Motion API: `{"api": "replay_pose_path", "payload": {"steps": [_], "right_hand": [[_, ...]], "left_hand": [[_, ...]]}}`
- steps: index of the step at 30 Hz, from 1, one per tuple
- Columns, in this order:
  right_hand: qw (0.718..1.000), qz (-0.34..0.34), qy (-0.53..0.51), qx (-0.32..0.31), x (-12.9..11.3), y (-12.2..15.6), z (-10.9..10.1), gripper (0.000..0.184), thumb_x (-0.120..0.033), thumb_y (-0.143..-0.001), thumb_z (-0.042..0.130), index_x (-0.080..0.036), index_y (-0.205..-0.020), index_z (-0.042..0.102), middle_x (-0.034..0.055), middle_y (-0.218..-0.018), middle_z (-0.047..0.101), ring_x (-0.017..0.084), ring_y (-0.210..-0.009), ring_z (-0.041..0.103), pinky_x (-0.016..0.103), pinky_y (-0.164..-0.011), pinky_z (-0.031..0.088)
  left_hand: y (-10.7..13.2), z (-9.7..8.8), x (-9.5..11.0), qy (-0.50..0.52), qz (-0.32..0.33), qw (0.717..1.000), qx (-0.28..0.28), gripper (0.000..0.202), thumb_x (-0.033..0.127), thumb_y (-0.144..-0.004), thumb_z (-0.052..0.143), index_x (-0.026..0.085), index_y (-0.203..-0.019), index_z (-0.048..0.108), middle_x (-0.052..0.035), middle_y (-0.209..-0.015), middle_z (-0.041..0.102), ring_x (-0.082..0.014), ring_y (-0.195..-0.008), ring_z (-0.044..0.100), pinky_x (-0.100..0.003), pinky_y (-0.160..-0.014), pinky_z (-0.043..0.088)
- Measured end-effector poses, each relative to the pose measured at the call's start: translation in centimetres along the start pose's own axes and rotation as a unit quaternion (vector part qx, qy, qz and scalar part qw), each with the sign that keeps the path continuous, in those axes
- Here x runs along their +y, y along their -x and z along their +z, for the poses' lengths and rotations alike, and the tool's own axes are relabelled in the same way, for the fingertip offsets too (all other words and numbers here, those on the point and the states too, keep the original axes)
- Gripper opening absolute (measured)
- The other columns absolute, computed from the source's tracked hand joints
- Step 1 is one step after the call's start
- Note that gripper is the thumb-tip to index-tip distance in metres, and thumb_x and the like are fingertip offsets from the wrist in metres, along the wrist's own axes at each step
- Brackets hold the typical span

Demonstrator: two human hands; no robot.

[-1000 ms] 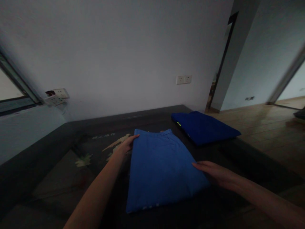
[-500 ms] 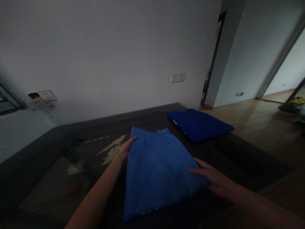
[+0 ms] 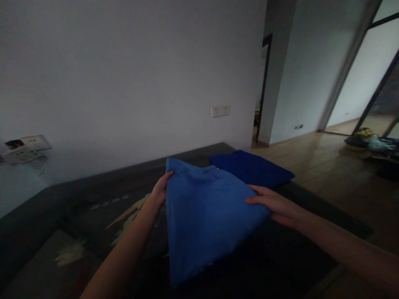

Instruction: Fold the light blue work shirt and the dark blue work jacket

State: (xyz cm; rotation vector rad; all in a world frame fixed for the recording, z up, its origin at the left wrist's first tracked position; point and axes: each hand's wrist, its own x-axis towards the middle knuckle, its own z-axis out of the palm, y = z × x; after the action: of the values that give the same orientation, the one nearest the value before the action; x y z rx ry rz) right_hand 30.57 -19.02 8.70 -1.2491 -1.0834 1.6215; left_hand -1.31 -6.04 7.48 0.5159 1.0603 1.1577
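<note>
A folded light-blue garment (image 3: 208,216), seemingly a shirt with a collar edge at the top, hangs between my two hands above the dark tabletop. My left hand (image 3: 162,187) grips its upper left edge, thumb on top and the other fingers hidden beneath. On the right side, my right hand (image 3: 271,203) pinches the garment's edge between thumb and fingers. Its lower left corner droops toward me. Just beyond lies a folded dark-blue garment (image 3: 252,168), partly covered from view by the light-blue one.
The dark table (image 3: 75,195) carries a pale printed bird picture and white lettering. A white wall with a socket (image 3: 220,111) rises behind it. More sockets (image 3: 28,149) sit at the left. Wooden floor (image 3: 311,153) and a heap of things (image 3: 368,139) are at the right.
Both hands have lifted the light-blue garment and carried it forward, closer to the dark-blue one, which it now partly overlaps in view. The camera has turned slightly right.
</note>
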Motion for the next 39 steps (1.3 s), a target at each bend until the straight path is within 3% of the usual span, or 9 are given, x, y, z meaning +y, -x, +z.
{"api": "replay_pose_path", "payload": {"steps": [8,15,20,24,28,39], "right_hand": [[0.995,-0.038,0.079,0.047,-7.0,-3.4,-8.5,0.058,-0.016,-0.068,0.066,-0.021,-0.124,0.054,0.0072,-0.109,0.068,0.02,-0.089,0.066,0.028,-0.079,0.055],[0.988,-0.055,0.131,0.06,-11.7,-6.6,-16.4,0.061,-0.016,-0.068,0.065,-0.018,-0.127,0.051,0.009,-0.113,0.066,0.019,-0.088,0.066,0.026,-0.08,0.055],[0.986,-0.051,0.132,0.086,-13.2,-8.4,-21.4,0.055,-0.015,-0.068,0.064,-0.018,-0.123,0.057,0.0101,-0.112,0.067,0.021,-0.087,0.067,0.03,-0.08,0.055],[0.988,-0.038,0.113,0.094,-12.3,-9.8,-25.1,0.054,-0.015,-0.067,0.066,-0.018,-0.121,0.059,0.0104,-0.109,0.068,0.021,-0.083,0.067,0.031,-0.078,0.055],[0.989,-0.014,0.12,0.081,-9.8,-11.2,-27.4,0.052,-0.017,-0.068,0.065,-0.018,-0.12,0.058,0.0094,-0.11,0.068,0.021,-0.084,0.068,0.031,-0.078,0.054],[0.994,0.033,0.076,0.075,-1.6,-14.6,-29.6,0.048,-0.015,-0.067,0.063,-0.02,-0.115,0.059,0.0065,-0.109,0.069,0.021,-0.089,0.068,0.033,-0.082,0.053]], "left_hand": [[-5.4,10.0,2.2,0.038,0.019,0.997,-0.065,0.026,0.019,-0.086,0.05,0.007,-0.108,0.06,-0.0084,-0.07,0.07,-0.0185,-0.055,0.066,-0.031,-0.063,0.058],[-11.6,19.2,1.3,0.118,0.022,0.987,-0.106,0.031,0.021,-0.085,0.051,0.008,-0.112,0.059,-0.0112,-0.084,0.071,-0.0195,-0.068,0.069,-0.031,-0.072,0.057],[-15.0,23.6,-0.3,0.145,0.012,0.984,-0.103,0.032,0.021,-0.085,0.051,0.007,-0.113,0.058,-0.0109,-0.085,0.071,-0.0201,-0.072,0.068,-0.032,-0.074,0.057],[-17.1,24.7,-2.7,0.154,0.007,0.984,-0.09,0.031,0.019,-0.085,0.05,0.008,-0.113,0.058,-0.0092,-0.082,0.07,-0.019,-0.069,0.067,-0.03,-0.073,0.056],[-18.8,24.0,-5.2,0.154,-0.003,0.986,-0.063,0.031,0.016,-0.086,0.047,0.007,-0.114,0.058,-0.0072,-0.075,0.069,-0.0169,-0.061,0.065,-0.028,-0.069,0.056],[-22.3,20.5,-10.0,0.104,-0.039,0.994,0.003,0.034,0.013,-0.085,0.043,0.009,-0.117,0.054,-0.0076,-0.071,0.066,-0.0175,-0.057,0.063,-0.03,-0.066,0.055]]}}
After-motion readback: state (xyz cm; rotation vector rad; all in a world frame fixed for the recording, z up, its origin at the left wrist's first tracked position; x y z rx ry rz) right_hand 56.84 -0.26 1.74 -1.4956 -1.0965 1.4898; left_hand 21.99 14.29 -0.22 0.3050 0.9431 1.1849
